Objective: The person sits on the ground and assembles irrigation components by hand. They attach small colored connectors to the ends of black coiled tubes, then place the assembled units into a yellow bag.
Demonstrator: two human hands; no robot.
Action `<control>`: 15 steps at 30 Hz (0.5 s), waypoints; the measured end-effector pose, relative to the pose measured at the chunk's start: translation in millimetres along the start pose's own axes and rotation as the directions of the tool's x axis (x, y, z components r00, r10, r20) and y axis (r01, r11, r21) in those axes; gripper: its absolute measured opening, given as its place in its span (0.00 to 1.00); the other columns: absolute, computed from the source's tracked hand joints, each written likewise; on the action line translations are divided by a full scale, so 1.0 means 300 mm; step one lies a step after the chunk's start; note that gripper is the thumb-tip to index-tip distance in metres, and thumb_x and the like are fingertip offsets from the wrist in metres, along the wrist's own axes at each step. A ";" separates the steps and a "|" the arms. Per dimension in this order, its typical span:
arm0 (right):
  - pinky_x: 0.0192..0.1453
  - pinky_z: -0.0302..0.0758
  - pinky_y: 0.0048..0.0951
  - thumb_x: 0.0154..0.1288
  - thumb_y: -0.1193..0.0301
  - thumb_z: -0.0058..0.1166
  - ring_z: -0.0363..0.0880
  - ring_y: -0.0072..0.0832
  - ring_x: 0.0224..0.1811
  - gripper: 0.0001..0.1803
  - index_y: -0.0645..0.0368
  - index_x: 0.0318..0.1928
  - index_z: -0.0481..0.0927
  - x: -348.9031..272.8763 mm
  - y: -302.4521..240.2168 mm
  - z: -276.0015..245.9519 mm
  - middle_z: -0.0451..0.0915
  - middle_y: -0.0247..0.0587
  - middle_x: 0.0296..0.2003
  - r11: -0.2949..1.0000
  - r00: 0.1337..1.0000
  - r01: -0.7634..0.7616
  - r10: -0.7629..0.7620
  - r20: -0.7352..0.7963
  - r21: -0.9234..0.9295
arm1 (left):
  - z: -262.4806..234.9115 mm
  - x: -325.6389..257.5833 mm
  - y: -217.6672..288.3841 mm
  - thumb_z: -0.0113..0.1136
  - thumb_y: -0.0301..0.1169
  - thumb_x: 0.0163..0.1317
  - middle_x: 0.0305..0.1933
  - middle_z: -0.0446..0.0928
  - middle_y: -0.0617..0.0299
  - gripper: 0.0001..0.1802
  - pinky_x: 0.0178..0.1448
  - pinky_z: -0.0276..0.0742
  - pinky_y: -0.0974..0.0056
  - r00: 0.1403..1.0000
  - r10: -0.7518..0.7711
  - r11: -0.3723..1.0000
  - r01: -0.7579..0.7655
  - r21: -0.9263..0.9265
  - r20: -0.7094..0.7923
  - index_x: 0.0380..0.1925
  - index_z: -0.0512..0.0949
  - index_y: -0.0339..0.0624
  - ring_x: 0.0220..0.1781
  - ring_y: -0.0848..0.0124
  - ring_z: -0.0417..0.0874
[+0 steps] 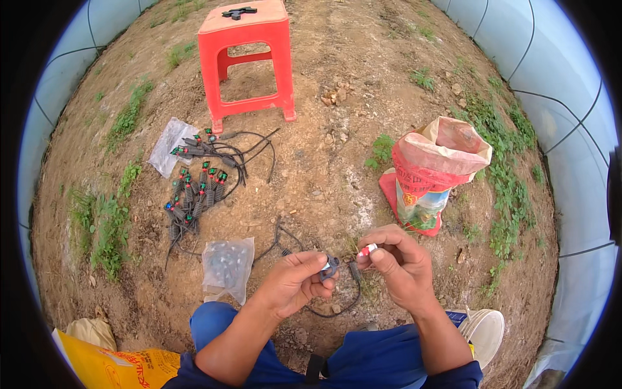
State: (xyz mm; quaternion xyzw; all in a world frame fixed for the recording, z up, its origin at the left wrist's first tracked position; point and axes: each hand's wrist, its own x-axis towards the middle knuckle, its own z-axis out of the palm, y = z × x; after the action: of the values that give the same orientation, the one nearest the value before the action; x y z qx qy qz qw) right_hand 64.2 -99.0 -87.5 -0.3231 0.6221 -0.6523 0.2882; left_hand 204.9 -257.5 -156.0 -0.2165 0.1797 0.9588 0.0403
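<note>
My left hand (293, 280) pinches a small dark plastic sprinkler body (329, 267) between thumb and fingers. Across a narrow gap, my right hand (403, 267) grips a small red-and-white plastic piece (367, 249) at its fingertips. The two parts are apart. Below and between the hands, a thin black tube (350, 306) with a dark ribbed piece (355, 272) curves over the soil. To the left lie several sprinkler assemblies (197, 194) with green and red heads, and a second bunch (214, 152) with black tubes. Nearer my left forearm is a clear plastic bag (228, 264) of small dark parts.
A red plastic stool (246, 65) stands ahead, with black pieces (239, 12) on top. An open red-and-white woven sack (427, 175) stands at right. A white bucket (486, 334) lies by my right knee, a yellow bag (123, 366) at lower left. Plastic walls (570, 123) flank the soil.
</note>
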 end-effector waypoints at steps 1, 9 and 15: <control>0.44 0.83 0.35 0.70 0.76 0.58 0.84 0.32 0.39 0.13 0.66 0.53 0.79 -0.003 0.014 -0.008 0.83 0.44 0.41 0.919 0.979 -0.189 0.205 -0.010 0.345 | 0.007 0.003 0.002 0.55 0.34 0.75 0.34 0.83 0.56 0.14 0.35 0.88 0.67 0.999 0.036 0.997 -0.032 0.076 -0.041 0.41 0.80 0.32 0.32 0.70 0.86; 0.39 0.85 0.37 0.74 0.72 0.50 0.85 0.30 0.35 0.15 0.69 0.54 0.77 0.027 0.077 -0.027 0.83 0.46 0.40 0.398 0.896 -0.396 0.364 0.254 0.828 | 0.026 0.015 -0.028 0.58 0.33 0.74 0.34 0.83 0.56 0.13 0.36 0.88 0.65 0.977 0.175 0.952 -0.136 0.274 -0.122 0.44 0.81 0.31 0.32 0.70 0.86; 0.33 0.76 0.31 0.71 0.70 0.54 0.76 0.29 0.33 0.14 0.66 0.51 0.78 0.033 0.069 -0.025 0.78 0.43 0.37 0.447 0.878 -0.413 0.427 0.216 0.793 | 0.030 0.018 -0.042 0.59 0.31 0.73 0.37 0.83 0.56 0.14 0.36 0.88 0.64 0.951 0.271 0.906 -0.201 0.372 -0.146 0.49 0.81 0.29 0.33 0.69 0.86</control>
State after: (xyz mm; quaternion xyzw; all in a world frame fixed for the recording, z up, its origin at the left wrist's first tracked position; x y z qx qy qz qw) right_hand 51.7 -103.3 -107.8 0.0173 0.3082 -0.7749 0.5515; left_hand 198.4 -242.6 -154.8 -0.2748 0.3768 0.8828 -0.0560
